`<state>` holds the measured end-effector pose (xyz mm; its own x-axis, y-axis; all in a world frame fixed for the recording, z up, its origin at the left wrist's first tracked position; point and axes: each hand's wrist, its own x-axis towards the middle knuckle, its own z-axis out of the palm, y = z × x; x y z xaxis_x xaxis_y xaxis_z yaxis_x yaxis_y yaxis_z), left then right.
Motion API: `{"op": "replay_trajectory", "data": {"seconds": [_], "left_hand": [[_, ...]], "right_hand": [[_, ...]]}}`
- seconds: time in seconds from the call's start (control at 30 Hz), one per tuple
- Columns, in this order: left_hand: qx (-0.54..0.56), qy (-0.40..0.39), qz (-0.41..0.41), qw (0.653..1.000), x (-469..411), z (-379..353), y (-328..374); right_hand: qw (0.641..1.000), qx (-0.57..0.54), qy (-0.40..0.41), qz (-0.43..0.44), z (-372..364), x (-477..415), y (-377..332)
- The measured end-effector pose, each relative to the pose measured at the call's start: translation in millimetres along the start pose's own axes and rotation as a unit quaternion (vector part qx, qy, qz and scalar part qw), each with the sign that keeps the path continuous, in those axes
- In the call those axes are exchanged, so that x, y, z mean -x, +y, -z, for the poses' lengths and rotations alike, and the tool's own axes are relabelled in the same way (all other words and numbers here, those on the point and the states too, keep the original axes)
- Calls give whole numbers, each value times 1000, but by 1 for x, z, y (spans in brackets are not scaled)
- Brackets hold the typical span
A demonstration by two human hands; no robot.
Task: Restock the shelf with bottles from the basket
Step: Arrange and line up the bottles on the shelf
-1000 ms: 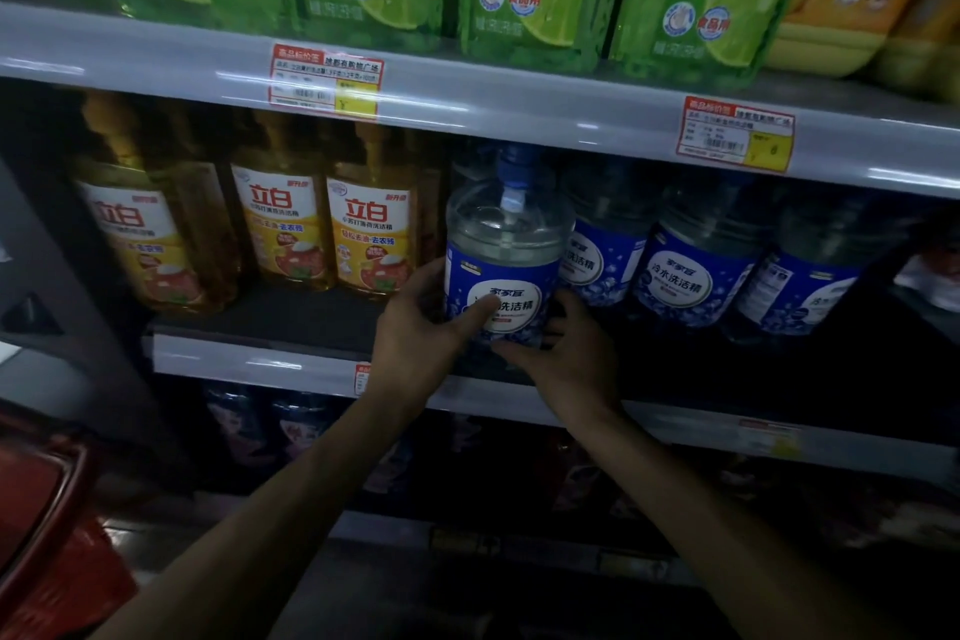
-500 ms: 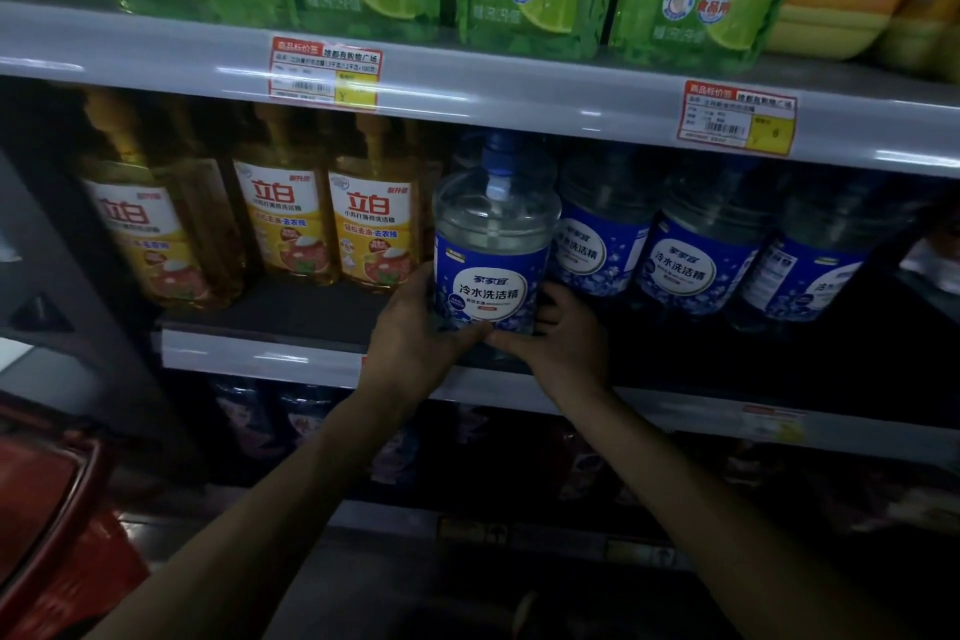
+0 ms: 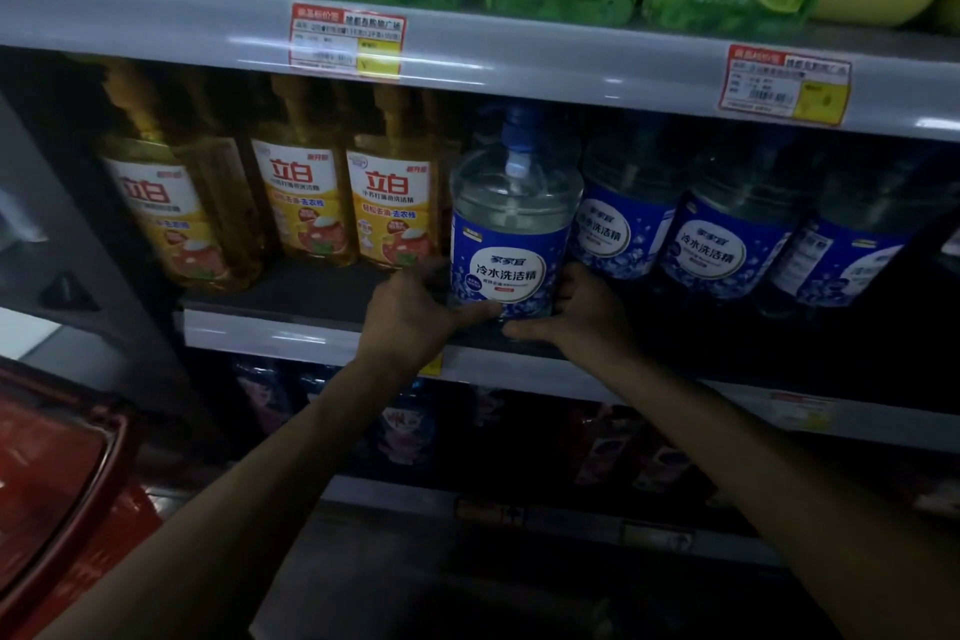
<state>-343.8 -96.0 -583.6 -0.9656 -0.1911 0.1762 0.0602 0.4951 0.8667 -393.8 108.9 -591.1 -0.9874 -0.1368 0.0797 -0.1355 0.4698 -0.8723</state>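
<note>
You held a clear round plastic bottle with a blue label (image 3: 511,244) on the grey shelf (image 3: 270,335).
Your left hand (image 3: 410,317) and right hand (image 3: 582,314) gripped its sides, low down.

Change over the last second, as I read it from the head view: the left hand (image 3: 410,322) has slid down the blue-labelled bottle (image 3: 511,244), its thumb now off the label's oval and along the lower edge; the right hand (image 3: 576,312) has dropped to the base; the label now faces me squarely and uncovered
</note>
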Motion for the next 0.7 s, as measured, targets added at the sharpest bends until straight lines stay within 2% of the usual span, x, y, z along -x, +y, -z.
{"op": "replay_trajectory", "data": {"seconds": [0.13, 0.43, 0.53, 0.7], "left_hand": [[1, -7, -10, 1000, 2, 2, 1], [14, 11, -2, 1000, 2, -1, 1], [25, -4, -4, 1000, 1, -1, 2], [141, 11, -12, 990, -3, -1, 10]], "right_hand": [[1000, 1, 22, -4, -4, 2, 0], [1000, -7, 11, -14, -1, 2, 3], [1000, -5, -3, -9, 1, 2, -2], [999, -49, -19, 16, 10, 2, -19]]}}
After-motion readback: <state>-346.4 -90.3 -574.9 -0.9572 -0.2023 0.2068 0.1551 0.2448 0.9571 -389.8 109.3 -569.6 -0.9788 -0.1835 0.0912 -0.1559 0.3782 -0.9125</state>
